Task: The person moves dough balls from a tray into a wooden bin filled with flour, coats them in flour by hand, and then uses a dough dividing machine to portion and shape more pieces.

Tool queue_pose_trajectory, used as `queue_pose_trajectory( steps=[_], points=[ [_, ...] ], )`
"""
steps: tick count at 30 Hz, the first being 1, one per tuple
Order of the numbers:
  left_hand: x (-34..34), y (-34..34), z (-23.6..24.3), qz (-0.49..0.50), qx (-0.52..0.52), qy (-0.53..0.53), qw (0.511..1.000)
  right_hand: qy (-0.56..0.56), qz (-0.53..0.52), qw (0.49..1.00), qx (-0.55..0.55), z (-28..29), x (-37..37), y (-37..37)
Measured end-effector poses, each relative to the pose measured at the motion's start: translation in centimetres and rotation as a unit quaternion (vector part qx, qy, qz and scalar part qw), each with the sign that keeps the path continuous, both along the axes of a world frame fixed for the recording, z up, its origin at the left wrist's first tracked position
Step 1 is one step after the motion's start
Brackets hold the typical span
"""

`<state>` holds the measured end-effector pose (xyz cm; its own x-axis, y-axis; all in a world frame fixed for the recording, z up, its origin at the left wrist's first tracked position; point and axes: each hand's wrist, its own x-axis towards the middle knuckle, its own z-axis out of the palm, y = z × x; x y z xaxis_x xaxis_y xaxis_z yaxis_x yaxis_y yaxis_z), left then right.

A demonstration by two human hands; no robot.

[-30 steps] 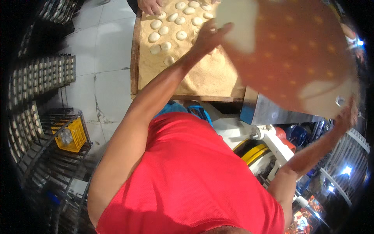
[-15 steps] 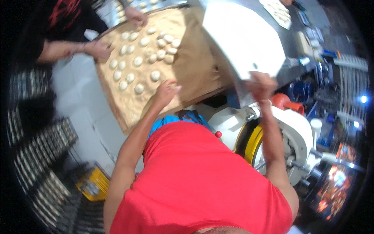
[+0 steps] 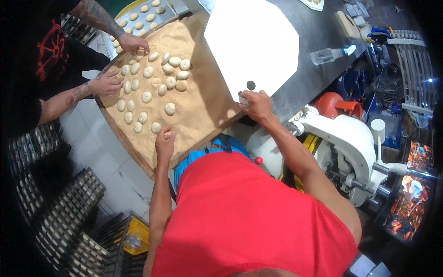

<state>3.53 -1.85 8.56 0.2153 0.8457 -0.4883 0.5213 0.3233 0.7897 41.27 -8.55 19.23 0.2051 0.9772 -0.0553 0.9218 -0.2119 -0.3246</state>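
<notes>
My right hand (image 3: 256, 105) grips the near corner of a white eight-sided board (image 3: 254, 41), which has a dark round hole near that corner. The board is held over the right part of a wooden tray (image 3: 203, 115) covered with tan crumbs or flour. Round, pale dough balls (image 3: 146, 97) lie spread over the tray's left and middle. My left hand (image 3: 165, 144) is at the tray's near edge, fingers half curled and apart, beside a dough ball (image 3: 156, 128). Nothing shows in it.
Across the tray, another person's hands (image 3: 134, 44) reach to the dough balls at its far left. Behind stands a metal tray (image 3: 168, 16) with more balls. At right are a steel table (image 3: 318, 32), a spray bottle (image 3: 327, 56) and a white machine (image 3: 341, 134).
The white board has swung left over the tray with my right hand. My left hand has moved left and nearer to me. The other person's hands have shifted left.
</notes>
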Motion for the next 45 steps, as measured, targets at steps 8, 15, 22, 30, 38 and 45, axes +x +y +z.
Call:
queue_pose_trajectory(
  steps=[8,15,22,30,38,45],
  points=[
    [2.7,1.1,-0.5,0.01,0.017,-0.057,0.998,0.072,-0.083,0.986,-0.128,2.2,-2.6,14.2],
    [0.1,1.7,-0.6,0.056,0.05,-0.074,0.994,-0.004,0.03,0.999,0.019,5.1,3.9,29.2],
    [-2.2,-1.5,-1.5,0.109,0.037,-0.04,0.993,-0.222,0.042,0.974,0.012,-1.0,11.9,23.1],
    [2.5,1.2,0.2,0.0,0.087,-0.001,0.996,-0.177,-0.028,0.968,0.176,-5.9,11.5,29.4],
    [9.6,18.9,-2.5,-0.008,0.304,0.026,0.952,0.08,0.086,0.993,-0.001,-13.2,-4.2,25.9],
    [13.9,26.4,-4.8,-0.068,0.223,0.084,0.969,0.107,0.017,0.992,-0.071,-14.8,-6.3,25.1]
  ],
)
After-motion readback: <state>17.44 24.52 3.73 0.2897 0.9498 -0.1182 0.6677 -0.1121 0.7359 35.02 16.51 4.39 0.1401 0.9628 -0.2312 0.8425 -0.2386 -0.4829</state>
